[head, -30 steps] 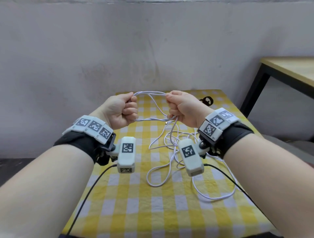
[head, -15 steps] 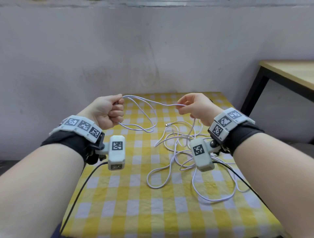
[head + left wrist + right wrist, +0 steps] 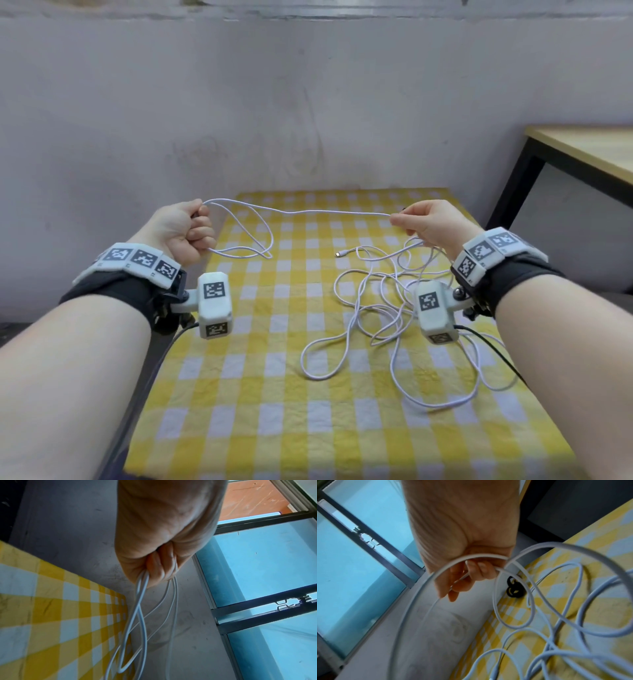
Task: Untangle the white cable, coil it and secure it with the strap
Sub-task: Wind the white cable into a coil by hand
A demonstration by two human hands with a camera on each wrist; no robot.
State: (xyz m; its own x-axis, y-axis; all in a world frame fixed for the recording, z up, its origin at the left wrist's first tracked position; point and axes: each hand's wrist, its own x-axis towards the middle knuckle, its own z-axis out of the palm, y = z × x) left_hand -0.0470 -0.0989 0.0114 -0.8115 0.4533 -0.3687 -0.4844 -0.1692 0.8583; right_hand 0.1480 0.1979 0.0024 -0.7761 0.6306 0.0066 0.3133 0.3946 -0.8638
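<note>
My left hand [image 3: 183,233] is raised over the left edge of the yellow-and-white checked tablecloth [image 3: 308,404], curled into a fist around several turns of the white cable [image 3: 329,213]. From that fist two slack loops [image 3: 255,240] hang down toward the cloth without clearly touching it; in the left wrist view the strands leave the bottom of my closed fingers [image 3: 159,566] and cross one another below. A single run of the cable stretches from the top of the fist across the far part of the tablecloth, nearly level, to my right hand [image 3: 431,222]. That hand is held above the right far corner of the cloth and pinches the run between thumb and fingertips [image 3: 453,588], the other fingers curled loosely behind it. Below and nearer to me than the right hand, the rest of the cable lies on the right half of the tablecloth in a loose tangle of overlapping loops [image 3: 387,315], and one free plug end [image 3: 340,254] rests on the cloth just left of the tangle. The right wrist view shows a black strap [image 3: 513,588] lying on the cloth near its far edge, beyond the tangle. Past the right edge of the tablecloth stands a wooden table with a black frame [image 3: 582,154].
</note>
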